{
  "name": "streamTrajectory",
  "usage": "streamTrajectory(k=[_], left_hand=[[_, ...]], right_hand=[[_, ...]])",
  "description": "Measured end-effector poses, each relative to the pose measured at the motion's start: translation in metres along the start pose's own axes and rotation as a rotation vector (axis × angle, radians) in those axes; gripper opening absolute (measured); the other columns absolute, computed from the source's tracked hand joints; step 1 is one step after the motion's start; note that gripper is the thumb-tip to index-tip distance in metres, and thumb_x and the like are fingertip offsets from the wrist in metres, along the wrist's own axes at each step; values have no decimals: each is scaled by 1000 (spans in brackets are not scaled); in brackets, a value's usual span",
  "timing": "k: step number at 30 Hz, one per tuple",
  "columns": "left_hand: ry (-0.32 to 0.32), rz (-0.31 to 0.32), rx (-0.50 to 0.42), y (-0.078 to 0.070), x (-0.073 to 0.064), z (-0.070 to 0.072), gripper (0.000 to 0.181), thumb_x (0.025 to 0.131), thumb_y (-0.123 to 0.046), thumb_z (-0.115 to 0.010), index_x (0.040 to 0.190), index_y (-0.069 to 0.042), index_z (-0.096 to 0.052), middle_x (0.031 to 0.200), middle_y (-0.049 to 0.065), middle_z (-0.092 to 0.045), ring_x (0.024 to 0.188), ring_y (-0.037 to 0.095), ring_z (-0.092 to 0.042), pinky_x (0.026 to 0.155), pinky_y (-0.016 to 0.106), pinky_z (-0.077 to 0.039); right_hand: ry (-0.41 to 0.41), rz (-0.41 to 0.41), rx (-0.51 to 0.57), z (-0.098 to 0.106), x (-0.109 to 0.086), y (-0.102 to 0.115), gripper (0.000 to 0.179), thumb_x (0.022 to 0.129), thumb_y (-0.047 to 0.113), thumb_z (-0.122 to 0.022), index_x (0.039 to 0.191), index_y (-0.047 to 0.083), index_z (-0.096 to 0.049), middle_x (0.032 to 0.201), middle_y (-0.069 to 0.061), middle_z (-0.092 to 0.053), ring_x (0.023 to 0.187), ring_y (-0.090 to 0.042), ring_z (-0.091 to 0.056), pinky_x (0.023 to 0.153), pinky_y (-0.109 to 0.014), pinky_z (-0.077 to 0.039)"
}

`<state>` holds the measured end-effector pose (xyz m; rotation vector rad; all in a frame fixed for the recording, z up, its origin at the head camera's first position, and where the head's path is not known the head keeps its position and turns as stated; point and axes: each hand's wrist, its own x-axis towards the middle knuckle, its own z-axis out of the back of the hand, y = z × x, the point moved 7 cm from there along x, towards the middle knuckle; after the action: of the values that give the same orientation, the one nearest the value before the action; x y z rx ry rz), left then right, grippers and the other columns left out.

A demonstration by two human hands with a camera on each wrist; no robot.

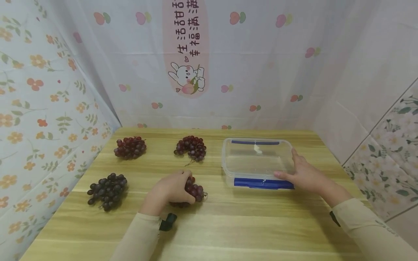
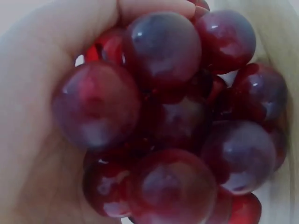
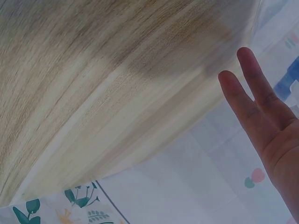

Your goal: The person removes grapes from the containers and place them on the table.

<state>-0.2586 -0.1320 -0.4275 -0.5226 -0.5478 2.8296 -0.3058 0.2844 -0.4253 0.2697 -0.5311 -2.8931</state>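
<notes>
My left hand (image 1: pixel 173 188) grips a bunch of dark red grapes (image 1: pixel 196 191) near the front middle of the table. Close up in the left wrist view, the round red grapes (image 2: pixel 173 116) lie against the palm and partly under the fingers. At the right, my right hand (image 1: pixel 307 174) holds the right end of a clear plastic food container (image 1: pixel 228 159) with blue strips along its front and back. The thumb lies at the front rim, while other fingers reach along the right side. Two straight fingers (image 3: pixel 240 100) show in the right wrist view.
Two more red grape bunches, one at back left (image 1: pixel 130 148) and one at back middle (image 1: pixel 191 146), lie on the wood-grain table (image 1: pixel 248 232). A blackish bunch (image 1: pixel 108 191) rests left of my left hand. Patterned cloth (image 1: pixel 248 72) hangs behind the table.
</notes>
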Motion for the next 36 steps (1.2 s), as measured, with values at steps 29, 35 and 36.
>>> streamTrajectory(k=[29, 35, 36], left_hand=[[47, 84, -90, 13, -7, 1, 87, 82, -37, -83, 155, -7, -46, 155, 24, -49, 122, 34, -61, 101, 53, -54], [51, 58, -112, 10, -5, 2, 95, 85, -37, -83, 163, -10, -37, 167, 22, -40, 142, 42, -54, 113, 59, -49], [52, 54, -111, 9, -5, 3, 96, 86, -38, -83, 164, -10, -37, 168, 22, -40, 145, 42, -52, 115, 59, -48]], right_hand=[[12, -12, 16, -4, -4, 2, 133, 96, 76, -58, 164, -9, 18, 166, -48, -9, 149, -70, -20, 117, -81, -26], [0, -10, 15, -1, -1, 0, 132, 96, 76, -58, 163, -10, 18, 165, -49, -9, 148, -70, -21, 118, -80, -25], [0, -15, 12, -1, -1, -1, 133, 96, 76, -58, 163, -10, 18, 165, -49, -10, 148, -70, -21, 118, -80, -25]])
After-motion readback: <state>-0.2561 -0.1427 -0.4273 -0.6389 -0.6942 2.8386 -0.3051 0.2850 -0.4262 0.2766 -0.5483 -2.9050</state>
